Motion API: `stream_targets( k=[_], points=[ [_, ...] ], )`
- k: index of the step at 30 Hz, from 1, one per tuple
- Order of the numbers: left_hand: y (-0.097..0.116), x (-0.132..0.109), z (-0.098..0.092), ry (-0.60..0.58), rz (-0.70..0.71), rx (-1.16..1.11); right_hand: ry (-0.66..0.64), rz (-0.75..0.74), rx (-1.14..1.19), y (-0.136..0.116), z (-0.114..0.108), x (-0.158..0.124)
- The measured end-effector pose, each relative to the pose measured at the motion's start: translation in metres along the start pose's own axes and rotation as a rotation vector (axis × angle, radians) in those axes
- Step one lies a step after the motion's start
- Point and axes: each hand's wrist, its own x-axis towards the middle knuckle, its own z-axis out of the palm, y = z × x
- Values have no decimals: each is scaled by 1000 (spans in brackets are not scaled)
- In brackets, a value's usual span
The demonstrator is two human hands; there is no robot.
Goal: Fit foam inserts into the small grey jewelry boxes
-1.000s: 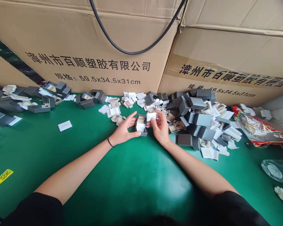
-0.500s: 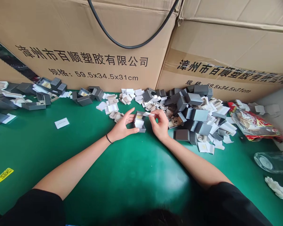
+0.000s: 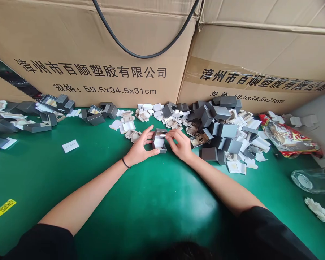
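A small dark grey box (image 3: 159,141) with its lid raised and a white lining inside stands on the green table in front of me. My left hand (image 3: 142,146) grips it from the left, thumb at the front corner and fingers along the left side. From the right, my right hand (image 3: 180,142) pinches a small white card (image 3: 162,135) at the box's opening. The fingertips partly cover that card, so its full shape is hidden.
A heap of grey boxes (image 3: 229,130) and torn white paper inserts lies to the right. More boxes (image 3: 38,127) lie at the left, near a white card (image 3: 70,146). Large cartons (image 3: 97,43) form the back. A glass jar (image 3: 304,180) and red food bag (image 3: 292,141) are far right.
My right hand has moved slightly left, bringing the white card from above the box's right edge into its opening. My left hand stays at the box. The view has shifted slightly.
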Motion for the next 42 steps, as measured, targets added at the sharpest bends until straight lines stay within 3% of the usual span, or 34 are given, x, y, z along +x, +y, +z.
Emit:
stream_targets(
  k=[11, 20, 25, 32, 38, 42],
  points=[
    [6, -3, 1, 9, 20, 27, -64, -2, -140, 3, 3, -1],
    [7, -5, 1, 19, -9, -27, -21, -160, -447, 4, 1, -3],
    [5, -3, 1, 52, -17, -90, -189, -197, -589, 8, 0, -5],
    [9, -3, 1, 72, -23, -15, -445, -100, -617, 8, 4, -7],
    [2, -1, 0, 104, -16, -15, -440, -81, -588, 7, 3, -7],
    [-1, -1, -1, 97, 67, 48, -413, -115, -516, 6, 2, -7]
  ],
)
